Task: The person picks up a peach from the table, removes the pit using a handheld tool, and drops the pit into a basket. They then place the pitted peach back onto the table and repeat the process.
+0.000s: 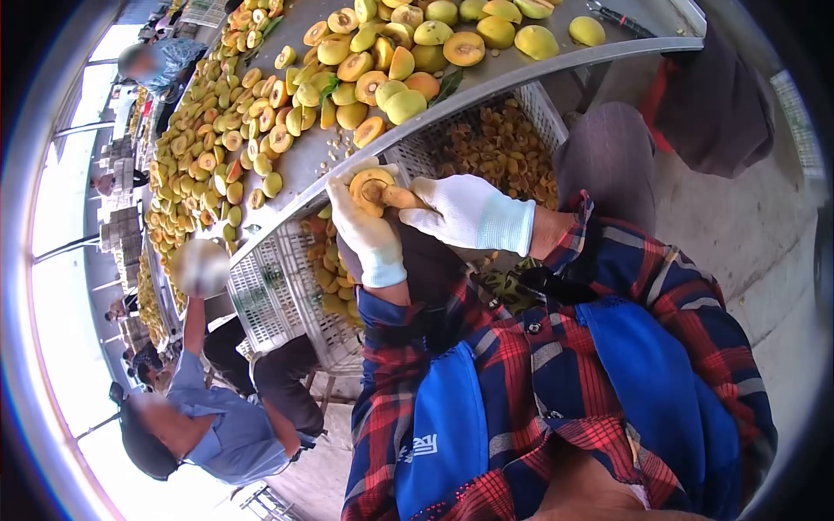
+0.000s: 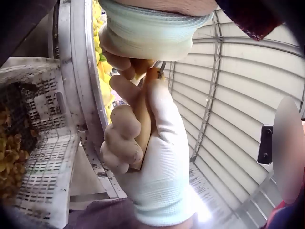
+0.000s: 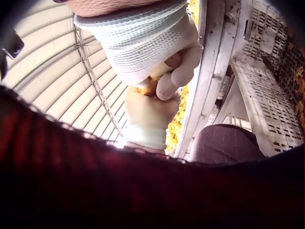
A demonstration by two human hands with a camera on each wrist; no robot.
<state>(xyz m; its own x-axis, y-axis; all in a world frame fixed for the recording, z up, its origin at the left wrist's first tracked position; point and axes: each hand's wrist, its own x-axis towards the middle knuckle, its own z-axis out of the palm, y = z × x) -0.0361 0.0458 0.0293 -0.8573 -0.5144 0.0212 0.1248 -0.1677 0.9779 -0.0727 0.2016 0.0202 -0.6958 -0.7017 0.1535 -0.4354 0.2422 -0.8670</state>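
Note:
Both hands wear white gloves and meet at the table's edge. In the head view the left hand (image 1: 367,233) holds a yellow fruit half (image 1: 368,193), its cut side facing up. The right hand (image 1: 465,211) grips a wooden handle (image 1: 401,198) whose end lies against the fruit's middle. In the left wrist view the right hand's fingers (image 2: 125,138) curl round the long handle (image 2: 144,119), with a bit of metal near its top. The right wrist view shows the left hand (image 3: 150,114) below the right glove (image 3: 147,45); the fruit there is mostly hidden.
Many halved fruits (image 1: 308,87) cover the metal table (image 1: 300,165). Below its edge stand a crate (image 1: 546,122) of brown-orange pieces and another crate (image 1: 269,286) with yellow pieces. A red-handled tool (image 1: 618,17) lies at the table's far corner. A person in blue (image 1: 234,434) sits nearby.

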